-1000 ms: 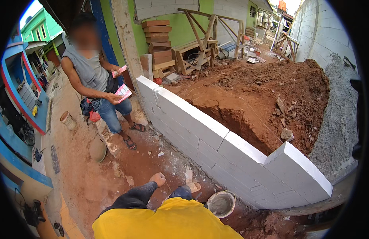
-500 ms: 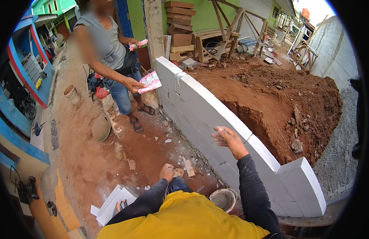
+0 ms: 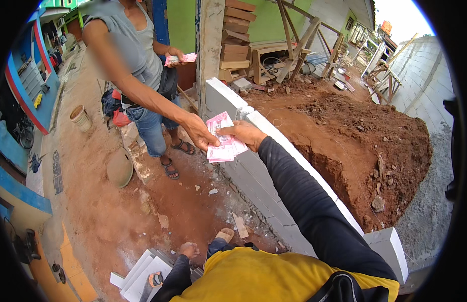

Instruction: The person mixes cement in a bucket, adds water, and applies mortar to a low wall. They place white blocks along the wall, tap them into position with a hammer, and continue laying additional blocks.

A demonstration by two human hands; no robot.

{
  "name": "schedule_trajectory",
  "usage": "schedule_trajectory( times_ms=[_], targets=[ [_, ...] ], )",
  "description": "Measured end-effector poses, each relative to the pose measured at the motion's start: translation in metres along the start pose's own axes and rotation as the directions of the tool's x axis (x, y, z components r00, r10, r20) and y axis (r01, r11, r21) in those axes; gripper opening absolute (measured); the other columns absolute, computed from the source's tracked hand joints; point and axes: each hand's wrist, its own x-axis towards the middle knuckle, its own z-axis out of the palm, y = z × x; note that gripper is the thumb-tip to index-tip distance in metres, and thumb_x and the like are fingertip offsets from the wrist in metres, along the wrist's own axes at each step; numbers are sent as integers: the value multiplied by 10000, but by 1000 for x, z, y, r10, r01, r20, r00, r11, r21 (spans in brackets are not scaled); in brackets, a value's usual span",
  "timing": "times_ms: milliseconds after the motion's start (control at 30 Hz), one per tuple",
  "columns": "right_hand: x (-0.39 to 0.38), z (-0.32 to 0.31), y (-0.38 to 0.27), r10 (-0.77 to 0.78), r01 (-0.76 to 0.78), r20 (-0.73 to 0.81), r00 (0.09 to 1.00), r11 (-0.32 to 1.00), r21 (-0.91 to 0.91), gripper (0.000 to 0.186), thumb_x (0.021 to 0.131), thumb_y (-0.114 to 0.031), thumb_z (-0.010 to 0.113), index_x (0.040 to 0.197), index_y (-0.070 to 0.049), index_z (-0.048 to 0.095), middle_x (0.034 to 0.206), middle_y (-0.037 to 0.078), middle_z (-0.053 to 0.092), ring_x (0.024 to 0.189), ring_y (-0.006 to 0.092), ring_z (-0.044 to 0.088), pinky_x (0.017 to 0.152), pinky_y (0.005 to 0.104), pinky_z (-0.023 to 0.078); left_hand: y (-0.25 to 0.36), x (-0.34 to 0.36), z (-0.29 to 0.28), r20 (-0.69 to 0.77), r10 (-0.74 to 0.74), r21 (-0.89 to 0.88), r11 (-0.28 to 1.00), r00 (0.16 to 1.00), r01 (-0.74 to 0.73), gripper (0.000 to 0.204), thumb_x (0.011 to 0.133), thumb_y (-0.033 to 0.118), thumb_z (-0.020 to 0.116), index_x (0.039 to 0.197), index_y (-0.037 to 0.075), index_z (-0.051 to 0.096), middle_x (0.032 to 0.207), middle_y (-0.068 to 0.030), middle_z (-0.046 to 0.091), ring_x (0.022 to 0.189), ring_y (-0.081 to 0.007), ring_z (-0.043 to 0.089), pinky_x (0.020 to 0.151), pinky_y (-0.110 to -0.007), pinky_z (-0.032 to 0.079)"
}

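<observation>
Pink banknotes (image 3: pixel 221 146), several fanned together, are held between two people over the near side of the low wall (image 3: pixel 273 181). My right hand (image 3: pixel 246 134) grips their right edge, thumb on top. A co-worker's hand (image 3: pixel 199 132) still holds their left edge. That person's other hand (image 3: pixel 174 54) keeps more folded pink notes (image 3: pixel 189 58) at the waist. Low beside my knee, my left hand (image 3: pixel 189 250) is closed, and what it holds, if anything, is hidden. Next to it lie stacked white blocks (image 3: pixel 142 269) with an orange-handled tool (image 3: pixel 155 278) on top.
The pale block wall runs from the concrete post (image 3: pixel 209 43) along my right. Beyond it lies a dug pit with heaped red soil (image 3: pixel 369 121). A bucket (image 3: pixel 81 118) and a rounded tan basin (image 3: pixel 120 167) stand on the dirt at left. Timber trestles (image 3: pixel 299 45) stand behind.
My right hand has moved forward and left from above the wall and taken hold of the banknotes. The co-worker's arm has stretched closer to me. My left hand has shifted slightly lower.
</observation>
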Motion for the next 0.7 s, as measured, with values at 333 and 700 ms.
schedule_trajectory(
  times_ms=[333,700],
  targets=[
    [-45,-39,44,-168,234,-216,962,915,330,368,1001,-127,742,1314,38,640,1174,139,762,938,179,777,827,298,656,90,21,30,58,202,-208,960,978,-186,51,993,117,570,1042,130,578,742,-12,564,584,-147,581,557,-365,613],
    [-370,-16,304,292,374,-744,601,720,585,559,1015,-89,700,1536,-53,500,1380,70,679,1177,159,673,1023,340,538,228,-76,236,644,268,337,741,716,-581,366,1074,384,607,853,93,623,622,33,456,533,-83,451,533,-294,480]
  ],
)
